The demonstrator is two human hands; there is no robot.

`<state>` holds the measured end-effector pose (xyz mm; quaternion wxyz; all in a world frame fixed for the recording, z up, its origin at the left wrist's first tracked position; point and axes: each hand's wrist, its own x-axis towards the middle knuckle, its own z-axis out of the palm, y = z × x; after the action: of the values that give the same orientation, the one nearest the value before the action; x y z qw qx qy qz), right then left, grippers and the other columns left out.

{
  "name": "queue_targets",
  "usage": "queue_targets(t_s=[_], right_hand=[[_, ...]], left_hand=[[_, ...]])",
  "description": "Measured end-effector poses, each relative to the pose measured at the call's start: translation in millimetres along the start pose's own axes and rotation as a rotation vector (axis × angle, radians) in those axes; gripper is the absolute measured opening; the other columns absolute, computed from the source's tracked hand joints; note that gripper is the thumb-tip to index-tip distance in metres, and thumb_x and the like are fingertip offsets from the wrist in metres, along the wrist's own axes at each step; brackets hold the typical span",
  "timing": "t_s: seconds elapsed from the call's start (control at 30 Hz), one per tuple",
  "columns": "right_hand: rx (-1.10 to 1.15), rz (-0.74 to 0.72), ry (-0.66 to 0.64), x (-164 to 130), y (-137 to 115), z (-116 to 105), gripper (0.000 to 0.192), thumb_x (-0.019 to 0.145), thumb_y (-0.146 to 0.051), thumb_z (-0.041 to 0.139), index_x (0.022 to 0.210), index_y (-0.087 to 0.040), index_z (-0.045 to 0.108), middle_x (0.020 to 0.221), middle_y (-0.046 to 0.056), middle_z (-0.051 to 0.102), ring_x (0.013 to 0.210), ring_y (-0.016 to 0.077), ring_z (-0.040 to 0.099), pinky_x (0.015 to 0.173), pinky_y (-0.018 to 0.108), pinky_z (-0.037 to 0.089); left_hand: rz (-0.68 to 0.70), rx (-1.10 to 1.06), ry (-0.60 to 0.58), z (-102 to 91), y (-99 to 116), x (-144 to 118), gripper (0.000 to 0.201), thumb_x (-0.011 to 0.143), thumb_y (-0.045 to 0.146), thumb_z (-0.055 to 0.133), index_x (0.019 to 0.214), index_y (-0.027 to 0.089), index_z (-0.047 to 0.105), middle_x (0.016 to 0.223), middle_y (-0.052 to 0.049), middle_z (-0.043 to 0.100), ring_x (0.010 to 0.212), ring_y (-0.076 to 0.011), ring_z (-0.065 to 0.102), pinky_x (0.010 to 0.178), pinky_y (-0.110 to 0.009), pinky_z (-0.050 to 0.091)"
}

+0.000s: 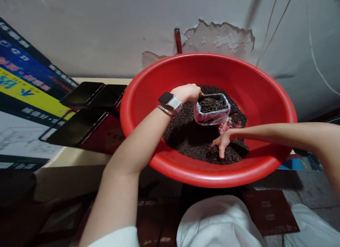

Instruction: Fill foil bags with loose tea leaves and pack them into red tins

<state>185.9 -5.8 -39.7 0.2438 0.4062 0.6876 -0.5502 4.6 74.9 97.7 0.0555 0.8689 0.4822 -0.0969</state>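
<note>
A big red basin [148,98] holds a heap of dark loose tea leaves [191,137]. My left hand [187,92], with a watch and bracelet on its wrist, grips the rim of a small container lined with a clear plastic bag [211,112]; it is partly filled with the same leaves and held just above the heap. My right hand [222,142] reaches in from the right and presses its fingers into the leaves at the near side of the heap, just below the container.
Several dark open tins with red sides [79,128] stand to the left of the basin on a pale surface. A printed board [23,84] leans at far left. A wall with peeling paint [220,38] is behind. Dark flat boxes [268,211] lie below.
</note>
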Motion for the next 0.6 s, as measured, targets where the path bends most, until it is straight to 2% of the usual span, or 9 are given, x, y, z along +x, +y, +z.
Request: queue_targets(t_s=[0.07,0.1,0.23,0.3,0.43,0.53,0.6], right_hand=[[0.093,-0.032,-0.025,-17,-9,-5,0.061,0.043,-0.024,0.081,0.102,-0.014,0.069,0.099,0.003,0.071,0.095,0.0215,0.064,0.081,0.028,0.051],[0.132,-0.083,0.007,-26,-16,-9,0.059,0.046,-0.024,0.078,0.103,-0.014,0.067,0.098,0.002,0.070,0.094,0.0194,0.062,0.079,0.026,0.050],[0.139,-0.348,0.233,-66,-48,-33,0.040,0.053,-0.023,0.075,0.091,-0.017,0.063,0.086,-0.002,0.065,0.082,0.0142,0.058,0.071,0.023,0.047],[0.117,-0.420,0.348,-86,-65,-48,0.036,0.055,-0.022,0.075,0.088,-0.018,0.062,0.086,-0.002,0.065,0.082,0.0141,0.058,0.071,0.024,0.047],[0.103,-0.400,0.661,-110,-90,-74,0.036,0.060,-0.023,0.078,0.092,-0.019,0.063,0.088,0.000,0.067,0.082,0.0154,0.060,0.073,0.025,0.049],[0.084,-0.340,0.894,-108,-96,-88,0.030,0.067,-0.027,0.077,0.093,-0.019,0.064,0.087,0.002,0.068,0.081,0.0164,0.061,0.073,0.028,0.050],[0.032,-0.331,0.988,-102,-95,-94,0.029,0.071,-0.028,0.076,0.097,-0.018,0.066,0.091,0.003,0.069,0.085,0.0174,0.062,0.076,0.029,0.051]], left_hand=[[-0.005,-0.003,-0.001,1.4,-2,2,0.051,0.087,0.012,0.049,0.133,0.031,0.061,0.123,-0.005,0.069,0.101,-0.0209,0.066,0.086,-0.027,0.047],[-0.009,-0.003,0.001,2.0,-3,3,0.052,0.087,0.012,0.049,0.133,0.031,0.061,0.122,-0.005,0.069,0.100,-0.0210,0.066,0.086,-0.027,0.047],[0.001,0.000,-0.007,2.9,-5,7,0.051,0.088,0.015,0.048,0.133,0.034,0.061,0.122,-0.004,0.070,0.099,-0.0207,0.065,0.086,-0.027,0.047],[0.012,-0.005,-0.020,2.3,-7,8,0.051,0.089,0.016,0.047,0.134,0.035,0.060,0.121,-0.003,0.070,0.101,-0.0200,0.065,0.086,-0.025,0.046],[0.002,-0.045,-0.014,-0.3,-12,9,0.047,0.088,0.021,0.051,0.132,0.033,0.062,0.115,-0.003,0.072,0.098,-0.0189,0.066,0.086,-0.022,0.046],[-0.025,-0.056,-0.001,-2.5,-14,8,0.045,0.088,0.028,0.054,0.132,0.033,0.062,0.115,-0.002,0.072,0.100,-0.0194,0.066,0.087,-0.022,0.047],[-0.058,-0.047,0.026,-3.1,-14,7,0.046,0.090,0.027,0.053,0.135,0.034,0.060,0.120,-0.002,0.070,0.104,-0.0195,0.065,0.091,-0.022,0.046]])
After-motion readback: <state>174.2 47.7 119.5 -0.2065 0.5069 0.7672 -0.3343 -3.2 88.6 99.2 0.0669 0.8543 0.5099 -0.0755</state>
